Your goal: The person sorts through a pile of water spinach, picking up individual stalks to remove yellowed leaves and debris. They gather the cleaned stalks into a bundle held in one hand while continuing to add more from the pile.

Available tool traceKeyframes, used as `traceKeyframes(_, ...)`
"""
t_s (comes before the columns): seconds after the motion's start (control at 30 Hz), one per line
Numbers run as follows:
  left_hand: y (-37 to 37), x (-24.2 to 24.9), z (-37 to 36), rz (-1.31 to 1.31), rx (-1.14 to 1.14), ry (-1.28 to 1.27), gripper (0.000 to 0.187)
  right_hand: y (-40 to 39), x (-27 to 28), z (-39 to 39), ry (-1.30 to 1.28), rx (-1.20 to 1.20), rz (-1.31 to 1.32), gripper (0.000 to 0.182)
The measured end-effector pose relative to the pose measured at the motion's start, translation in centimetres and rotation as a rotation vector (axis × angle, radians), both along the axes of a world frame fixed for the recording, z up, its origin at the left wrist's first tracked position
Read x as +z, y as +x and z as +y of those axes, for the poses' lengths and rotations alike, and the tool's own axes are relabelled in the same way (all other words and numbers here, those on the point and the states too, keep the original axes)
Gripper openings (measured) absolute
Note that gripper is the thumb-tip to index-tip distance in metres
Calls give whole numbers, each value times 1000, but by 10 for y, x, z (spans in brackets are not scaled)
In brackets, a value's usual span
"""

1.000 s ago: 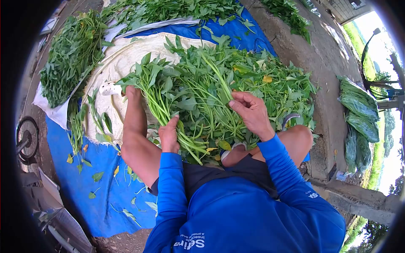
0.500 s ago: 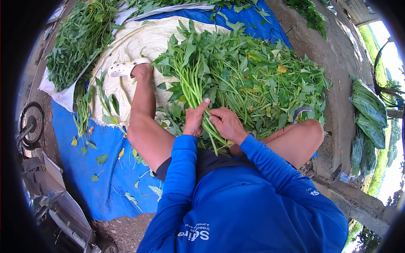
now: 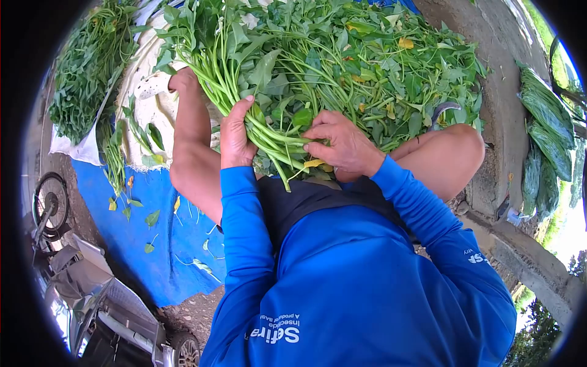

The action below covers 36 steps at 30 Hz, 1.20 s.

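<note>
As the person sits in a blue shirt, the left hand is closed around the stems of a green bunch, and the right hand has its thumb and fingers drawn together, pinching stems near their lower ends. The bunch is held before the lap, its leaves pointing forward and left. Just beyond lies a broad leafy pile with a few yellow leaves; a curved blade shows at its right edge, by the right knee. On the left, a white shoe is on a pale cloth, and nearby a blue tarp is strewn with loose leaves. Farther off are a heap of greens and a wheel at the left, and at least 3 green bundles at the right.
</note>
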State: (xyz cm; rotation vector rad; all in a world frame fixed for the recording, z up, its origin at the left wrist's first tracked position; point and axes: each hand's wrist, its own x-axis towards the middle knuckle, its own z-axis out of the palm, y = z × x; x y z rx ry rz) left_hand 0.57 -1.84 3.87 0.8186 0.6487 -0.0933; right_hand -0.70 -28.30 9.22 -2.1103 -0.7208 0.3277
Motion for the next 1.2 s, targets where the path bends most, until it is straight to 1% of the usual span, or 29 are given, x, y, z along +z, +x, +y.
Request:
traceKeyframes(0.07, -2, 1, 0, -1, 19, -1, 19, 0, 1, 3, 16, -6, -19, 24)
traceKeyframes(0.13, -4, 9, -5, 4, 48, -2, 20, 1, 17, 2, 43, -47, -36, 23)
traceKeyframes(0.23, -3, -3, -7, 6, 48, 11, 24, -7, 25, 8, 114, -170, -60, 20)
traceKeyframes(0.27, -3, -7, -10, 20, 81, 32, 23, -7, 24, 9, -27, -140, -10, 22)
traceKeyframes(0.33, -1, -3, -19, 7, 84, 161, 22, -6, 21, 13, -307, -76, 93, 26)
traceKeyframes(0.37, -2, 0, -23, 4, 86, 227, 22, -7, 20, 15, -435, 83, 179, 27)
traceKeyframes(0.43, 3, 5, -25, -2, 119, 228, 23, -7, 20, 22, -678, 398, 346, 28)
traceKeyframes(0.47, 5, 6, -19, -9, 121, 212, 23, -15, 5, 21, -778, 400, 380, 29)
traceKeyframes(0.5, 7, 8, -13, -16, 131, 195, 23, -17, 7, 16, -790, 383, 390, 29)
traceKeyframes(0.53, 6, 22, -6, 4, 98, 185, 22, -16, 11, 4, -803, 371, 398, 28)
traceKeyframes(0.57, 6, 20, 3, 1, 73, 184, 22, -16, 14, -7, -813, 361, 408, 28)
traceKeyframes(0.63, 5, 16, 21, -1, 15, 187, 22, -6, 37, -23, -453, 211, 369, 29)
traceKeyframes(0.67, 4, 24, 17, -17, 42, 167, 21, -4, 49, -26, -271, 124, 353, 30)
traceKeyframes(0.77, 5, 46, 0, -11, 21, 97, 22, -2, 68, 2, 1, -115, 243, 25)
traceKeyframes(0.8, 4, 46, -4, -9, -8, 102, 22, 1, 60, 11, 73, -96, 185, 25)
traceKeyframes(0.9, 2, 44, -9, -33, -44, 118, 21, 17, 42, 34, -125, -84, 324, 27)
traceKeyframes(0.93, 0, 43, -11, -59, -44, 121, 21, 25, 34, 38, -225, -19, 373, 31)
traceKeyframes(1.03, -5, 37, -11, -132, -22, 156, 22, 25, 15, 41, 90, -11, 733, 39)
traceKeyframes(1.07, -5, 36, -11, -155, -13, 169, 23, 24, 8, 40, 142, 23, 772, 40)
traceKeyframes(1.17, -9, 41, -14, -165, -5, 151, 27, 17, 10, 40, 192, -77, 1110, 38)
traceKeyframes(1.2, -8, 31, -11, -194, -2, 171, 29, 12, 11, 41, 229, -169, 1083, 37)
